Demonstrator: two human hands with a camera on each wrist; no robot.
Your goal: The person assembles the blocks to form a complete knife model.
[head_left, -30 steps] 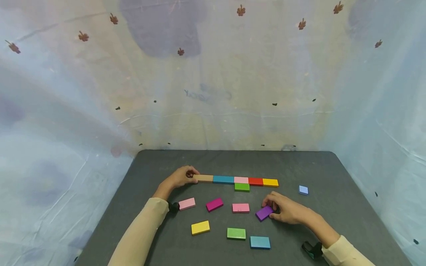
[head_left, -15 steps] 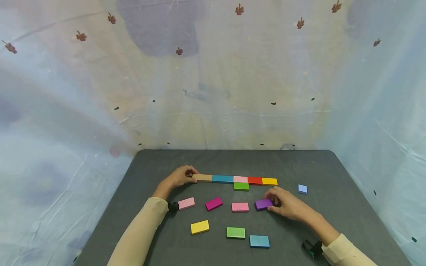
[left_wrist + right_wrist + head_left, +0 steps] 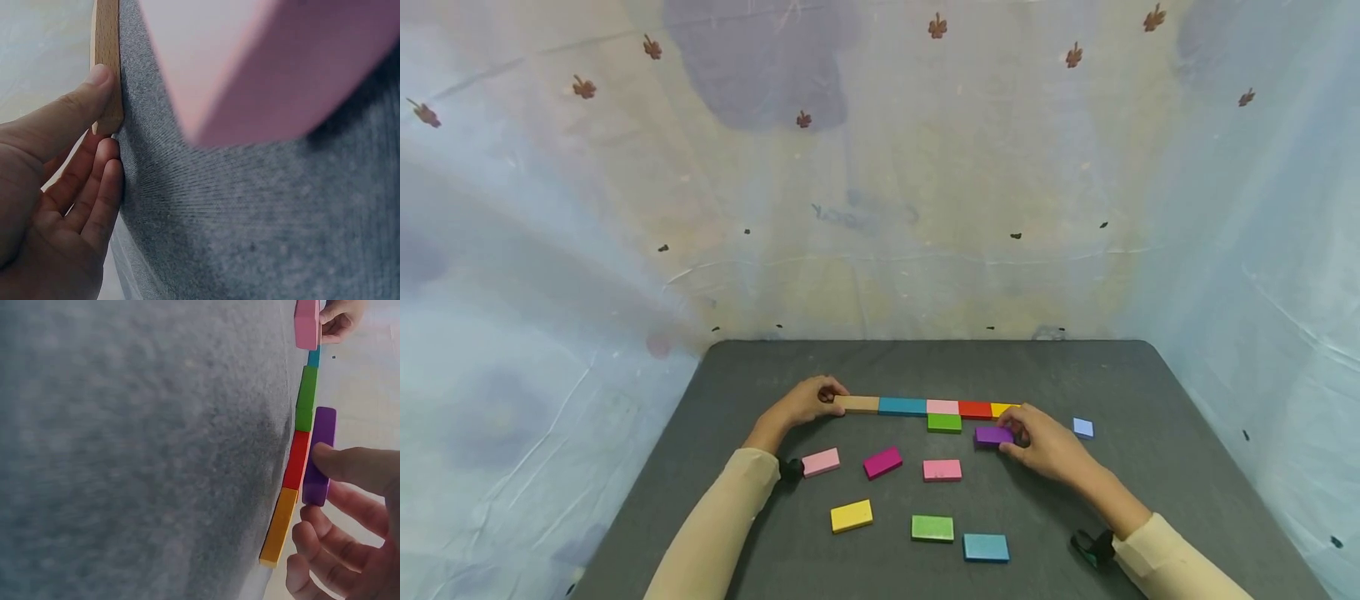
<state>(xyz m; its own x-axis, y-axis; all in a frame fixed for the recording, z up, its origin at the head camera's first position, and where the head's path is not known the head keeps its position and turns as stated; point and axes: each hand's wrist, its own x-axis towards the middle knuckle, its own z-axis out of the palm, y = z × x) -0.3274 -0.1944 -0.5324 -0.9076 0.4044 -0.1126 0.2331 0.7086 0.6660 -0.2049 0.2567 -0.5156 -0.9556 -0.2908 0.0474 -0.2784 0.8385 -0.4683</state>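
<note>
A row of flat blocks lies on the grey mat: tan, teal, pink, red and yellow. A green block sits against the row's near side, under the pink one. My left hand holds the tan block's left end, thumb pressed to its side. My right hand pinches a purple block just right of the green one, in front of the red. In the right wrist view the purple block lies along the red.
Loose blocks lie nearer me: pink, magenta, pink, yellow, green and teal. A small light-blue block sits right of the row. Pale sheeting walls the mat on three sides.
My right hand has carried the purple block away from me and a little left, from beside the loose pink block up to the row's near side. The left hand has stayed put.
</note>
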